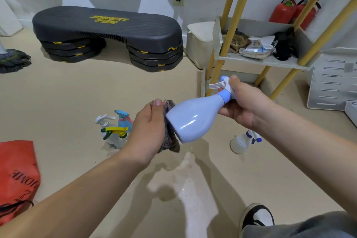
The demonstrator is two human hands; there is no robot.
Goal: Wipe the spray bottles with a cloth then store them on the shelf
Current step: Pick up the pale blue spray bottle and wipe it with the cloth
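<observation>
- While my right hand (245,104) grips the pale blue spray bottle (195,120) round its neck, thumb over the white trigger head, the bottle hangs in the air above the floor (96,87). Its long axis slants from the nozzle at upper right down to the base at lower left.
- The base points straight at my left hand (148,127), which holds a dark cloth (170,141) pressed against the bottle's bottom, thumb lying along the cloth's top edge.
- I judge the wipe is on the base now. The body between my two hands is left to wipe.
- The shelf (266,61) stands beyond the nozzle end, nearer my right hand than my left, so that hand is better placed to store the bottle.
- Three more spray bottles (114,129) stand clustered on the floor just behind my left hand. A clear one with a blue trigger (243,141) lies on the floor under my right forearm.
- I see no label on the blue bottle.
- The black step platform (108,27) by the far wall reads "JOINFIT PRO" in yellow.
- The red bag (17,176) at the left edge carries black letters, possibly "HOME".
</observation>
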